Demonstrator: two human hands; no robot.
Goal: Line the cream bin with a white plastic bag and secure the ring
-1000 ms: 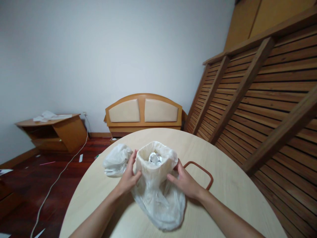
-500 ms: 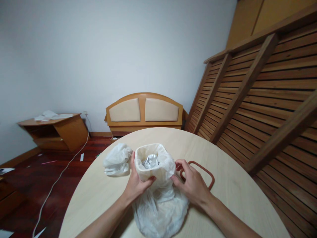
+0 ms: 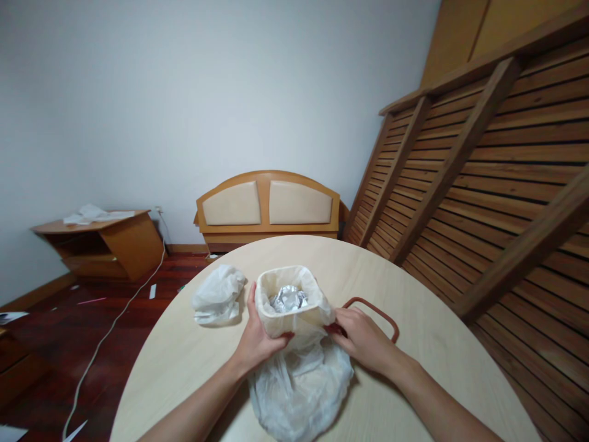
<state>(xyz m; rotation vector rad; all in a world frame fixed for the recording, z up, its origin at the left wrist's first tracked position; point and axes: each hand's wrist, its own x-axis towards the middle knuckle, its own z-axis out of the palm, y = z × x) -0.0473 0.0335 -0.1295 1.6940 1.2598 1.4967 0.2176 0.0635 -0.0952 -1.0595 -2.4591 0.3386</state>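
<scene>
A small cream-coloured bin [image 3: 271, 325] is on the round table, lined with a thin white plastic bag [image 3: 299, 387] that spills over its near side onto the tabletop. Crumpled silver foil [image 3: 289, 299] lies inside. My left hand [image 3: 258, 334] is wrapped round the bin's left side, thumb across the front. At the right of the rim, my right hand [image 3: 361, 334] pinches the edge of the bag, its fingertips partly hidden. Partly behind that hand lies a reddish-brown rounded ring [image 3: 391, 322]. A bunched white plastic bag [image 3: 218, 296] rests left of the bin.
The pale round table [image 3: 184, 380] fills the foreground. Beyond it stands a wooden headboard [image 3: 264, 202] against the wall. A slatted wooden frame [image 3: 460, 184] leans at the right. A low cabinet [image 3: 124, 245] with papers on top and a white cable [image 3: 115, 322] are at the left.
The bin has shifted slightly right, with my left hand still round it. My right hand has moved a little right and lower, its fingers closing more tightly on the bag's edge.
</scene>
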